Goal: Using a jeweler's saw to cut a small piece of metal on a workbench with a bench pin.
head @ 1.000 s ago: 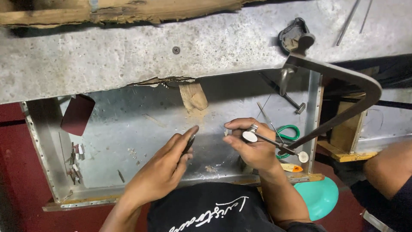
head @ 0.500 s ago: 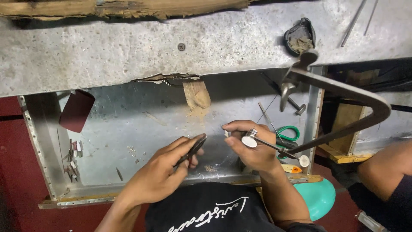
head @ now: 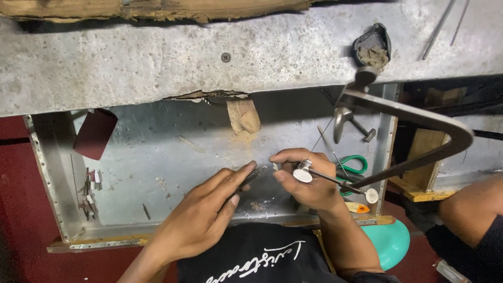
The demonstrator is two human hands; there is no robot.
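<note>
My left hand reaches forward over a metal tray and pinches a thin dark tool between thumb and fingers. Its tip points at a tiny pale piece held at the fingertips of my right hand. That right hand wears a ring and also grips the handle of a jeweller's saw frame, whose dark bow arcs up and to the right. Both hands meet just below a wooden bench peg.
A worn grey bench top runs across above the tray. Green-handled scissors and small metal tools lie at the tray's right. Small bits cluster at its left wall. Another person's arm is at far right, beside a teal bowl.
My left hand has shifted right, bringing the dark tool up to the right hand's fingertips. The saw frame has swung slightly up and rightward.
</note>
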